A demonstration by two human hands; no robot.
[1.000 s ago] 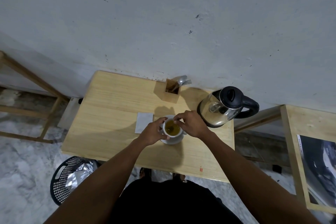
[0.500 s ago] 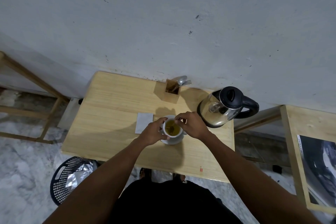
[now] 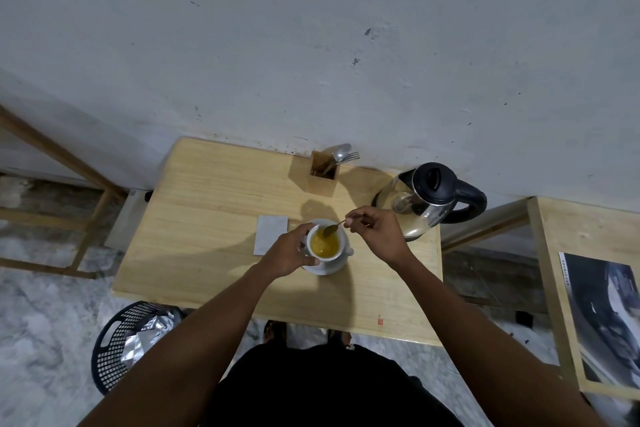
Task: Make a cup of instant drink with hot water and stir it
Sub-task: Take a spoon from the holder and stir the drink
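Note:
A white cup holding yellow-orange liquid stands on a white saucer on the wooden table. My left hand wraps the cup's left side. My right hand pinches the handle of a small spoon, whose bowl is lifted over the cup's far rim, tilted down toward the drink. A glass and black electric kettle sits to the right of my right hand.
A wooden cutlery holder with a spoon and fork stands by the wall. A flat grey sachet lies left of the cup. A black basket with foil sits on the floor, and a second table stands at the right.
My right hand has drawn back to the right and raised the spoon out over the cup's rim. The drink now looks brighter yellow-orange. My left hand stays on the cup.

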